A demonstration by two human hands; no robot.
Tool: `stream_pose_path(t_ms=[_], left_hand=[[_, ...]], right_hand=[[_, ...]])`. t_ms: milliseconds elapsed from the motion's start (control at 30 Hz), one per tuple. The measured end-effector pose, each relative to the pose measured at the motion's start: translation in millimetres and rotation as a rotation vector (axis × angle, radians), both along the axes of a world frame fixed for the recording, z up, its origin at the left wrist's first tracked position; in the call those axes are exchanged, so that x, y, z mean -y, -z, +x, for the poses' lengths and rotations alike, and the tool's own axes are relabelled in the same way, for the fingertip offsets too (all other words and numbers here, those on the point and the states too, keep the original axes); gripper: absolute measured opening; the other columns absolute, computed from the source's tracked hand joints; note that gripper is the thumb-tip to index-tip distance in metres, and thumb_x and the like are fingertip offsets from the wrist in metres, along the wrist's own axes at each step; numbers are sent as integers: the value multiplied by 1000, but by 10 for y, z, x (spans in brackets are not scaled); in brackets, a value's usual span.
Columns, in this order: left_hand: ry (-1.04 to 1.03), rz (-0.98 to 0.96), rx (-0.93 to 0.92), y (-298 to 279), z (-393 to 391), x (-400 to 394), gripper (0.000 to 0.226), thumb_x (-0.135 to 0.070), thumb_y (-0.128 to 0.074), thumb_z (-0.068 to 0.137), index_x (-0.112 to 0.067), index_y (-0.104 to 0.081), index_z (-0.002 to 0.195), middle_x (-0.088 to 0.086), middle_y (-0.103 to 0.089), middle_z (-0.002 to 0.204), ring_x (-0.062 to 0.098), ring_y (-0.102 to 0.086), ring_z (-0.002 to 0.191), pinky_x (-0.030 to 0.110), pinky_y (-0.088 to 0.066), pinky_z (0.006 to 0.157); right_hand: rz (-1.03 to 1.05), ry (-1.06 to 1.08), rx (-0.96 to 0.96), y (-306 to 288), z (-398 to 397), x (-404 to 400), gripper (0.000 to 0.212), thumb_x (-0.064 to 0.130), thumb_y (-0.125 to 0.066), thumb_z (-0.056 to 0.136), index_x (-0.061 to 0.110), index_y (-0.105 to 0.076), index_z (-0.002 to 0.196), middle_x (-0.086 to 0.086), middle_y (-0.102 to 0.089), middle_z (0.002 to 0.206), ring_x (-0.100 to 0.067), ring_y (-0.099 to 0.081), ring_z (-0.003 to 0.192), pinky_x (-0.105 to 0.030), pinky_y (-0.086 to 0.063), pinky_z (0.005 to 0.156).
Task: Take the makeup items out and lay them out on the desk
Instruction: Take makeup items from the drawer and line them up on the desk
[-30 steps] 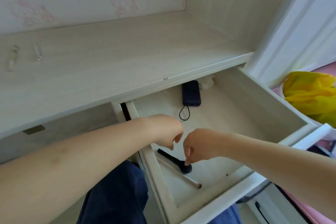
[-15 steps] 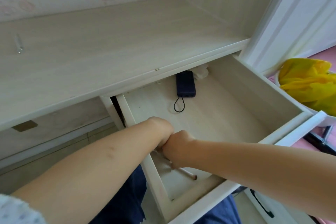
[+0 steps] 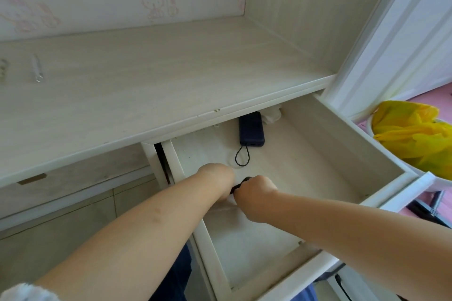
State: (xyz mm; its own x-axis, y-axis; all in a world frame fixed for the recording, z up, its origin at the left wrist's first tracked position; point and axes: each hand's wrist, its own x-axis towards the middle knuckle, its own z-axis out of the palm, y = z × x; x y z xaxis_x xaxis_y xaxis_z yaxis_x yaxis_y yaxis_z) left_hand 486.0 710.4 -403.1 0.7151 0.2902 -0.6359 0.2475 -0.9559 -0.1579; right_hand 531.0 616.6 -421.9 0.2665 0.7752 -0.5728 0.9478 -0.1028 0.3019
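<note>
Both hands meet over the open drawer [image 3: 342, 144]: the right hand [image 3: 254, 190] is curled into a fist around a black brush [image 3: 241, 184], of which only a short dark piece shows, while the left hand [image 3: 217, 179] is bent down against it, its grip hidden from view. Farther back in the drawer lie a dark blue power bank [image 3: 251, 131] with a black cord loop and a crumpled white tissue [image 3: 271, 116]; no writing can be read. The pale wood-grain desk [image 3: 146, 80] holds a small metal clip [image 3: 36, 68] at its left, faint pink cartoon cats mark the wall, and a yellow bag [image 3: 413, 137] sits at the right.
</note>
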Motion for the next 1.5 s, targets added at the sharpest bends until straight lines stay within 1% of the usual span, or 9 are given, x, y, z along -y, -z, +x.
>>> stream_pose_path(t_ms=[100, 200, 300, 367, 467, 533, 700, 1300, 1500], left_hand=[[-140, -109, 169, -135, -31, -82, 23, -14, -59, 80, -11, -49, 59, 1, -42, 58, 19, -43, 53, 25, -33, 48], [-242, -268, 380, -390, -60, -124, 15, -24, -62, 80, -10, -69, 78, 3, -55, 62, 23, -54, 62, 26, -40, 54], [-400, -537, 561, -575, -110, -148, 23, -28, -63, 81, -7, -68, 88, 11, -70, 83, 26, -67, 75, 32, -54, 64], [-493, -711, 672, -726, -168, -165, 22, -26, -64, 83, -6, -65, 93, 9, -71, 92, 19, -69, 84, 32, -59, 70], [-549, -842, 814, -946, -280, -230, 17, -26, -66, 85, -12, -62, 93, -3, -69, 86, 3, -67, 77, 20, -55, 60], [-582, -879, 888, -1077, -367, -311, 19, -28, -68, 83, -13, -62, 94, -4, -70, 87, 2, -67, 76, 18, -51, 55], [-668, -904, 1036, -1292, -674, -612, 20, -31, -70, 81, -16, -62, 92, -7, -73, 79, -1, -69, 73, 14, -46, 50], [-1124, -730, 1301, -1266, -1525, -2372, 9, -23, -66, 85, -16, -67, 90, -4, -73, 78, 5, -71, 73, 20, -44, 53], [-1161, -632, 1328, -1237, -1439, -2853, 39, -20, -69, 83, -11, -53, 118, 1, -69, 81, 7, -68, 62, 20, -51, 46]], right_hand=[[99, 53, 36, -245, 178, 89, 32, 7, -44, 89, 10, -48, 120, -6, -54, 93, -19, -38, 55, -29, -29, 47], [270, 196, -43, -473, 358, 237, 30, 11, -42, 91, 18, -45, 120, -2, -52, 81, -25, -53, 69, -32, -39, 58], [485, 393, -272, -698, 451, 402, 32, 12, -39, 90, 29, -51, 114, 5, -65, 101, -18, -65, 88, -30, -50, 77], [647, 491, -477, -854, 434, 483, 37, 6, -38, 91, 31, -58, 109, 12, -66, 102, -6, -68, 84, -23, -50, 81], [879, 623, -812, -1066, 332, 467, 38, -1, -39, 93, 23, -64, 109, 3, -67, 101, -9, -69, 75, -15, -50, 74], [965, 721, -1004, -1175, 252, 375, 44, -7, -33, 92, 21, -64, 107, -3, -66, 104, -11, -71, 70, -15, -54, 70], [1126, 726, -1265, -1375, 89, -1, 35, 1, -40, 97, 27, -64, 95, 0, -68, 101, -15, -72, 69, -15, -54, 62], [979, 556, -1269, -1448, -344, -2629, 37, -5, -40, 92, 26, -61, 90, -5, -62, 83, -12, -66, 51, -26, -59, 61], [939, 495, -1147, -1396, -321, -3123, 24, 8, -49, 93, 25, -61, 105, 3, -62, 81, -8, -63, 53, -18, -51, 49]])
